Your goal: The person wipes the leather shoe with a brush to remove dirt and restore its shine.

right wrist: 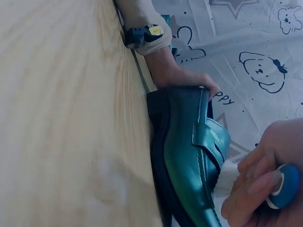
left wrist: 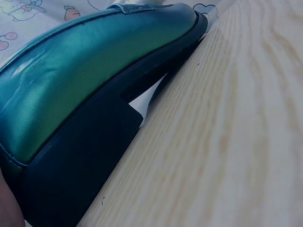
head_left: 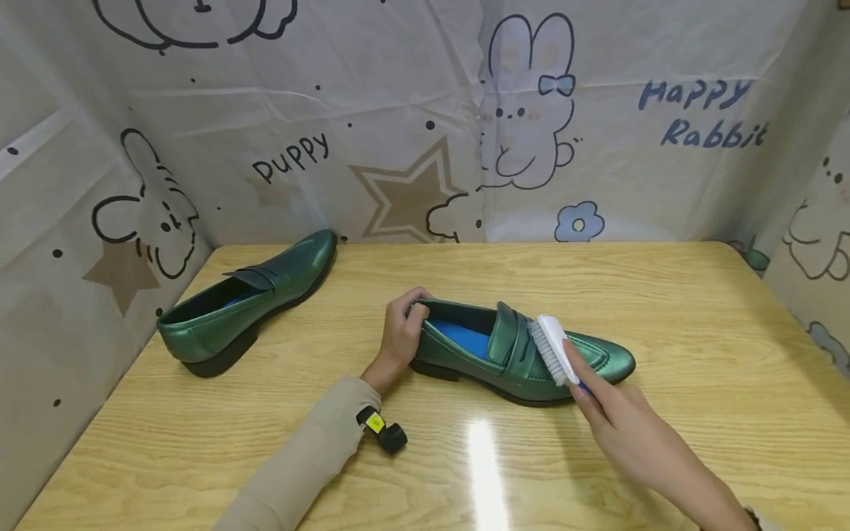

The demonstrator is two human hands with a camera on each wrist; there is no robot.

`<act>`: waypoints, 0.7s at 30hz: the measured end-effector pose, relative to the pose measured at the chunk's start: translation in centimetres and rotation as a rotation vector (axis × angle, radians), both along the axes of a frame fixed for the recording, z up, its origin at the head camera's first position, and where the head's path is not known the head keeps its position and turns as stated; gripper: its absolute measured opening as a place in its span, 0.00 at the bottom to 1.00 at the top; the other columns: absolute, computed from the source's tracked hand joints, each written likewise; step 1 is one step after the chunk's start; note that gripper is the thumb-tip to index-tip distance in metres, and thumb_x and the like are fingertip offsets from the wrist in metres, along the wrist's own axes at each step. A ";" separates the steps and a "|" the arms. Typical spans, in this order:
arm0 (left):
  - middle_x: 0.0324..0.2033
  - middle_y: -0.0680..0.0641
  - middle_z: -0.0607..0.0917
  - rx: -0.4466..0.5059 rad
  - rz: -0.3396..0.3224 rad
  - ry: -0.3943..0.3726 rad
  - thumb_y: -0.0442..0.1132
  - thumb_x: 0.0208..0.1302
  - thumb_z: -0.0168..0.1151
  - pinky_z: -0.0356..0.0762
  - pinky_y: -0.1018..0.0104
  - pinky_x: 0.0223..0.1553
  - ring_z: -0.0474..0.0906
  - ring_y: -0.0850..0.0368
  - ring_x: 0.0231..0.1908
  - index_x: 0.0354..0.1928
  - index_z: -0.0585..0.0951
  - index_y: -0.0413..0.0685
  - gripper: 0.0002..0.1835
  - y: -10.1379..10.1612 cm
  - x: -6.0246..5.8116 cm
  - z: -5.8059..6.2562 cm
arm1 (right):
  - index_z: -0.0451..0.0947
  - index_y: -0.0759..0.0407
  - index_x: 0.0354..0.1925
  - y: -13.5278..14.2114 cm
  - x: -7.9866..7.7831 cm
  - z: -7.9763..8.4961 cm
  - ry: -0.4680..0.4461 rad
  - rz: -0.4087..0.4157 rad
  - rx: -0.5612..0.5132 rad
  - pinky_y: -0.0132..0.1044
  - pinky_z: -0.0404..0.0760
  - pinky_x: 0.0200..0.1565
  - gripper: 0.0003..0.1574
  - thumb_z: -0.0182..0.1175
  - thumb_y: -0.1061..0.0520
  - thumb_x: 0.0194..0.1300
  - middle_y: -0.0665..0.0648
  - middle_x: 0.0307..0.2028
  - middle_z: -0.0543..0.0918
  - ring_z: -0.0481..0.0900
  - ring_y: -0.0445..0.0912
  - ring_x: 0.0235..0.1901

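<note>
A green metallic loafer (head_left: 465,369) with a blue insole and dark sole stands on the table, toe to the right. My left hand (head_left: 401,332) grips its heel end, thumb hooked over the back rim. My right hand (head_left: 617,417) holds a white-and-blue brush (head_left: 556,350), its pale bristles against the top of the loafer just ahead of the strap. In the right wrist view the fingers (right wrist: 255,189) curl round the brush's blue-ended handle (right wrist: 285,187). The left wrist view shows the loafer's side and heel block (left wrist: 80,156) resting on the tabletop.
Another green loafer (head_left: 226,324) stands at the table's left side, toe pointing to the back right. The wood-grain table (head_left: 697,317) is bordered by cloth walls (head_left: 398,88) printed with cartoon animals. A black strap device (head_left: 381,430) sits on the left wrist.
</note>
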State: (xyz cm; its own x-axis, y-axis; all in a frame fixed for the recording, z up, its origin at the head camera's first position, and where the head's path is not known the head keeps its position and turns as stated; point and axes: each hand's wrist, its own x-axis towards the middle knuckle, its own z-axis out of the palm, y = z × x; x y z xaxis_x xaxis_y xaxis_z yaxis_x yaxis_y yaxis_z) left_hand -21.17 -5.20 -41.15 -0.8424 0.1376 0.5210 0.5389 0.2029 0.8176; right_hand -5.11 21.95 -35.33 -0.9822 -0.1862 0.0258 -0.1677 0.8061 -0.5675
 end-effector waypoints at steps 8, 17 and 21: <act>0.22 0.43 0.78 0.007 -0.015 0.000 0.35 0.52 0.44 0.66 0.70 0.29 0.71 0.55 0.25 0.24 0.78 0.38 0.13 0.1 -0.2 -0.1 | 0.48 0.59 0.74 -0.8 -4.6 0.6 0.040 0.014 0.028 0.35 0.65 0.20 0.35 0.45 0.60 0.74 0.76 0.49 0.76 0.61 0.42 0.16; 0.22 0.43 0.79 -0.013 0.008 0.008 0.36 0.53 0.43 0.66 0.70 0.29 0.71 0.56 0.25 0.24 0.78 0.39 0.13 0.2 -0.1 0.0 | 0.47 0.53 0.75 -0.5 -3.3 0.6 0.012 0.023 0.000 0.34 0.64 0.19 0.35 0.44 0.57 0.76 0.70 0.44 0.78 0.59 0.39 0.15; 0.22 0.44 0.79 -0.020 0.022 0.010 0.36 0.53 0.43 0.66 0.69 0.29 0.71 0.56 0.25 0.25 0.79 0.39 0.13 0.0 -0.1 0.0 | 0.46 0.47 0.75 -0.8 -0.7 -0.1 0.026 0.016 0.007 0.32 0.64 0.18 0.37 0.46 0.57 0.75 0.53 0.21 0.69 0.54 0.34 0.13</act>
